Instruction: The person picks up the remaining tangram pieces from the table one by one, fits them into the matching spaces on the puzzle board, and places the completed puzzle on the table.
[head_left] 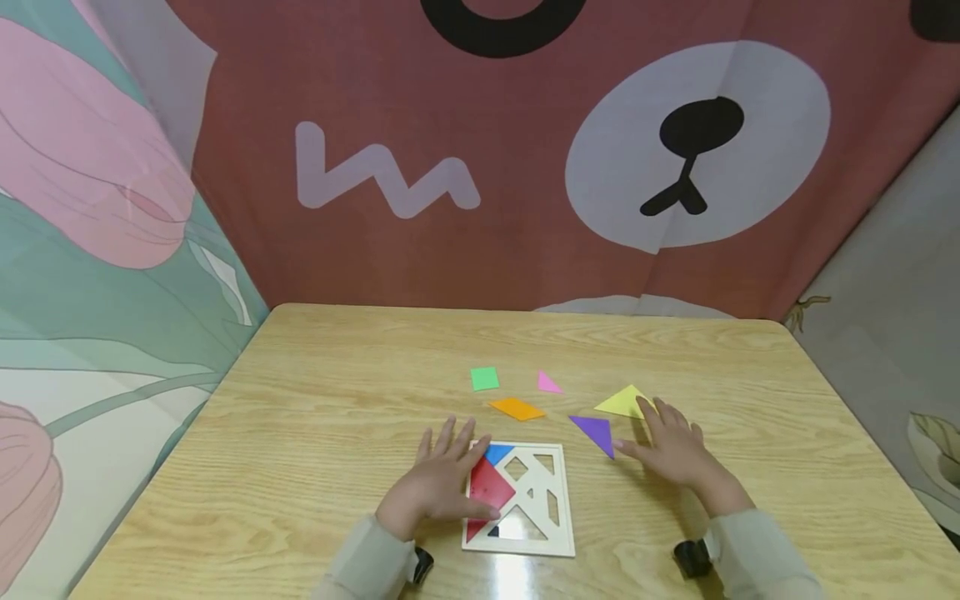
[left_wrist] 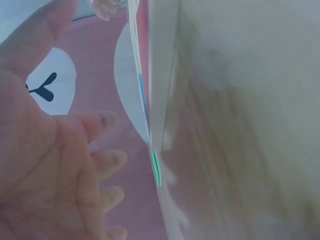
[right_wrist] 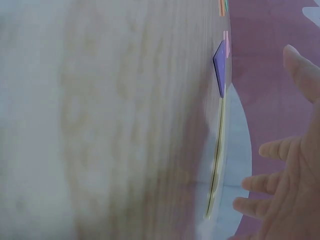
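Note:
A white tangram board point(head_left: 567, 517) lies on the table, with a red piece point(head_left: 487, 483) and a blue piece point(head_left: 497, 452) in its left side. My left hand point(head_left: 435, 487) spreads its fingers over the board's left edge; in the left wrist view the palm point(left_wrist: 45, 165) faces the board and pinches nothing. To the right, my right hand point(head_left: 678, 450) hovers with fingers apart. Its thumb is near a purple triangle point(head_left: 596, 433), and its fingers partly cover a yellow triangle point(head_left: 622, 402). In the right wrist view that hand point(right_wrist: 295, 180) looks apart from both triangles.
Behind the board lie a green square point(head_left: 484, 378), an orange parallelogram point(head_left: 517, 408) and a small pink triangle point(head_left: 549, 383). The wooden table point(head_left: 300, 433) meets a printed cloth point(head_left: 495, 258) at its far edge. Several cutouts show in the board.

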